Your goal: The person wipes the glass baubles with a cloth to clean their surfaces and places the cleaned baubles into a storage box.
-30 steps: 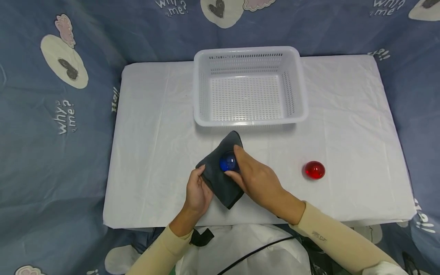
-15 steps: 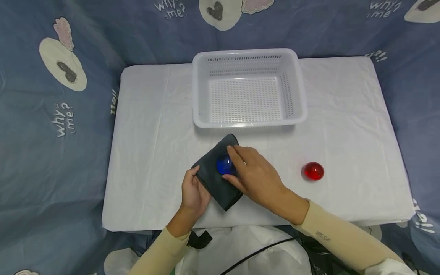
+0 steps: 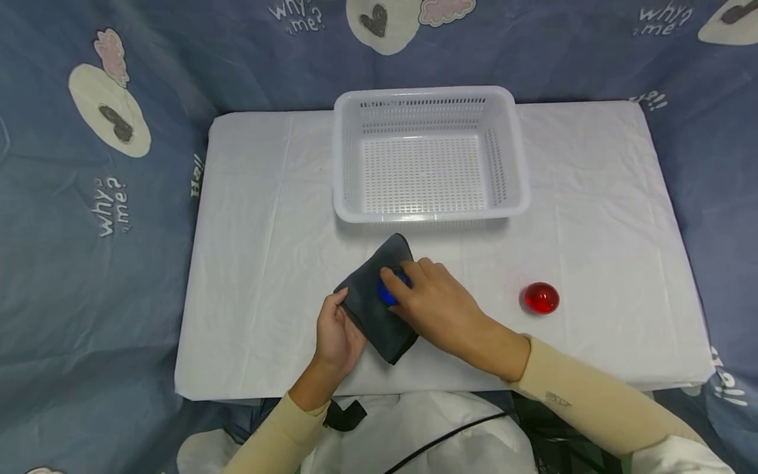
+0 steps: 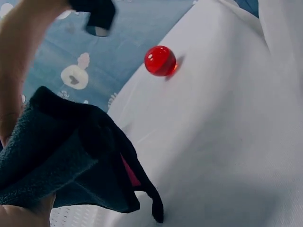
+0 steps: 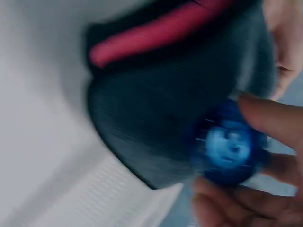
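My left hand [image 3: 339, 339] grips the lower left edge of a folded dark grey-green cloth [image 3: 381, 329], its thumb on top. With my right hand [image 3: 444, 313] I hold a clear blue ball [image 3: 387, 291] against the cloth's upper face. In the right wrist view the blue ball [image 5: 229, 146] sits between thumb and fingers, blurred, and a pink strip shows inside the cloth's fold. A clear red ball [image 3: 541, 298] lies on the white-covered table, right of both hands. Fingers partly cover the blue ball in the head view.
A white perforated plastic basket [image 3: 432, 216] stands at the back middle of the table [image 3: 254, 263], just beyond the cloth. Blue patterned fabric [image 3: 112, 296] hangs around the table's sides. A black cable [image 3: 447, 434] crosses the person's lap.
My right hand's fingers have shifted over the blue ball, covering more of it. The left hand and cloth stay in nearly the same place. The red ball has not moved.
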The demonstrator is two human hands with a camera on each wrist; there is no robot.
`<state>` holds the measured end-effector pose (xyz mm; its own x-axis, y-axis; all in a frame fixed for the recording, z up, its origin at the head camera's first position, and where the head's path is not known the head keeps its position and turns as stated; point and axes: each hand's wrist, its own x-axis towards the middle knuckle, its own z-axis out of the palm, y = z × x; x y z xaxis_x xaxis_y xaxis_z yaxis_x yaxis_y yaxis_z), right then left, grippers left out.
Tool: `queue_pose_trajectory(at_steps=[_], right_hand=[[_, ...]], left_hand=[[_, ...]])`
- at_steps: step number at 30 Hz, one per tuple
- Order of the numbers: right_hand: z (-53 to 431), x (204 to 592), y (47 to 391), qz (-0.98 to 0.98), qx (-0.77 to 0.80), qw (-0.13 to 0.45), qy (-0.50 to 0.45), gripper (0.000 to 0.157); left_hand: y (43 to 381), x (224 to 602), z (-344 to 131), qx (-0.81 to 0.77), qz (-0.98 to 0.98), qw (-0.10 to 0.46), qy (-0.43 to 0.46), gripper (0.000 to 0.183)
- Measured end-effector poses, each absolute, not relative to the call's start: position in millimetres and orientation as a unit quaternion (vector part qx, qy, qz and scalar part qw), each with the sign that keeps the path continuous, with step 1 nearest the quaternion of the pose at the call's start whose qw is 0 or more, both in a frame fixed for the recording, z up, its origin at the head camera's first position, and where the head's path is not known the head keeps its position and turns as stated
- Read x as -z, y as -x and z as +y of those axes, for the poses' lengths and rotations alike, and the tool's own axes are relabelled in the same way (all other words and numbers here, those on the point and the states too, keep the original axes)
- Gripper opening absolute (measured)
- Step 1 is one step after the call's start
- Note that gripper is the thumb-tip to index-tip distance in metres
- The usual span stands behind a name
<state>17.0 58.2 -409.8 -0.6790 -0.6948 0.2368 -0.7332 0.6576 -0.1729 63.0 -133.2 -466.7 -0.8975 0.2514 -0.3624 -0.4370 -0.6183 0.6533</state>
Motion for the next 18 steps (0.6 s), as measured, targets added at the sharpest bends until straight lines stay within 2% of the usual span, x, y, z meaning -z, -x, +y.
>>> queue_pose_trajectory(at_steps=[11, 18], right_hand=[[54.8, 438.7, -19.0, -0.870, -0.271, 0.143, -0.387, 0.058], [54.7, 449.5, -20.3, -0.854, -0.308, 0.145, -0.394, 0.061]], left_hand=[[-59.2, 463.6, -135.3, -0.903, 0.370, 0.183, 0.123, 0.058], [-58.7, 463.3, -134.7, -0.904, 0.360, 0.184, 0.135, 0.056]])
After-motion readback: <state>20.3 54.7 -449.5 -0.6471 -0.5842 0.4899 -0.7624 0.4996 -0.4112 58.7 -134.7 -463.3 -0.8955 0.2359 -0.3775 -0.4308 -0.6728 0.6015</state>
